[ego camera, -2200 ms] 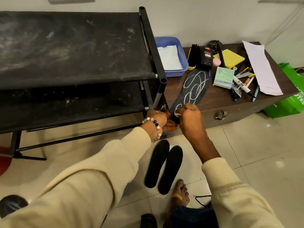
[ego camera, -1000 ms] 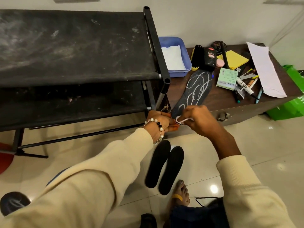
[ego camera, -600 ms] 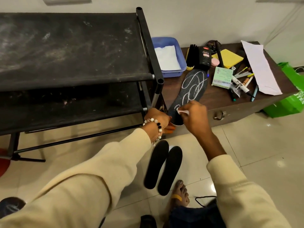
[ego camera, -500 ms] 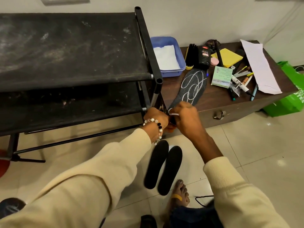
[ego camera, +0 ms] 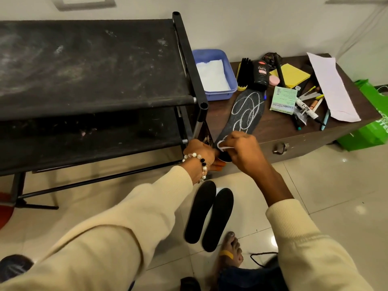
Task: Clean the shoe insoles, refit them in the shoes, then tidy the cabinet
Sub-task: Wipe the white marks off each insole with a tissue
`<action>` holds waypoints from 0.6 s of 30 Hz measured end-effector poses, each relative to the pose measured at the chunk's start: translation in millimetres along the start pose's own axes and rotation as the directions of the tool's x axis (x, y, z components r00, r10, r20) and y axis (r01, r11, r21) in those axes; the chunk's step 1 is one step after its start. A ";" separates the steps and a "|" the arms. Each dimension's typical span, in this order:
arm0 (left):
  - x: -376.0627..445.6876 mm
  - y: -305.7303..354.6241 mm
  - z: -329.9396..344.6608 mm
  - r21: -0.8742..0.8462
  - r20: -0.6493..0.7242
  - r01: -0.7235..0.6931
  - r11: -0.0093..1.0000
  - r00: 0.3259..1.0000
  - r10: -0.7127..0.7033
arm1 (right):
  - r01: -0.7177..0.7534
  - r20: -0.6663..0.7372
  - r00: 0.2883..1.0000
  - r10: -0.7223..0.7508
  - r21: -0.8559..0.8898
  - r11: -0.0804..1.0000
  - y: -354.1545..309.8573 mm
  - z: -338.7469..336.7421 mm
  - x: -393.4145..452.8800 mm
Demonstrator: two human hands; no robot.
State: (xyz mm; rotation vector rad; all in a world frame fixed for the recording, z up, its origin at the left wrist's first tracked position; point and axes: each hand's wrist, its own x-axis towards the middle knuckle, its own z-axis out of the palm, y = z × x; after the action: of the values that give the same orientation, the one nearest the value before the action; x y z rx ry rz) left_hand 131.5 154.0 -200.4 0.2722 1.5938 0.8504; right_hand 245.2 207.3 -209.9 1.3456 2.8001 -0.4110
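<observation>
Black two-tier rack (ego camera: 90,66) on the left, dusty on top, standing on pale floor tiles. Dark wooden cabinet (ego camera: 315,135) to its right against the wall, low, with a metal handle on its front. Green bag (ego camera: 369,127) on the floor at the cabinet's far right end. Blue tray (ego camera: 230,68) at the cabinet's left end, just beside the rack, with white paper inside. Long white sheet (ego camera: 329,85) lying across the right part of the cabinet top. Dark insole (ego camera: 243,111) flat on the cabinet top, heel end jutting over the front edge, covered in looping white scribbles. Two plain black insoles (ego camera: 210,215) side by side on the floor below, touching along their length, next to a bare foot (ego camera: 230,250) with a yellow strip across it. Black shoe-polish bottle (ego camera: 261,75), black brush (ego camera: 244,72), yellow notepad (ego camera: 290,75) and green box (ego camera: 283,99) crowded behind the scribbled insole, pens and markers scattered to the right. Left hand (ego camera: 199,152) (beaded bracelet at the wrist) curled around the insole's overhanging heel end, gripping it from the rack side. Right hand (ego camera: 241,152) pinching a small white wipe (ego camera: 224,144) between thumb and fingertips, pressed onto the insole's heel.
</observation>
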 end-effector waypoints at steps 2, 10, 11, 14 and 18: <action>-0.1 0.6 -1.6 -0.027 0.018 0.020 0.999 1.000 -0.020 | -0.083 -0.047 0.996 0.082 -0.025 0.996 7.4 -0.6 3.2; 5.0 -1.7 -1.7 0.014 -0.004 -0.012 1.000 1.000 0.012 | -0.020 -0.023 1.000 0.020 0.003 1.000 -8.6 14.3 12.7; 5.0 -1.3 -2.0 0.010 0.005 -0.011 1.000 1.000 0.011 | -0.056 -0.045 0.997 0.057 0.023 0.998 -8.2 12.1 12.6; 2.6 0.7 -3.2 -0.006 0.040 0.024 1.000 0.999 -0.024 | -0.205 -0.165 0.961 0.223 0.119 0.971 4.1 19.8 15.9; 5.4 -1.0 -3.0 0.015 0.018 0.002 1.000 1.000 -0.002 | -0.244 -0.144 0.950 0.276 0.205 0.948 -7.4 18.8 18.8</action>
State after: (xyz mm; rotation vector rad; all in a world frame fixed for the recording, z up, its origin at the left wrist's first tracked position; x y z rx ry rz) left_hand 127.8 155.5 -205.3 0.2877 1.5841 0.8328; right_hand 225.6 212.8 -228.5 1.8469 2.7114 -0.5844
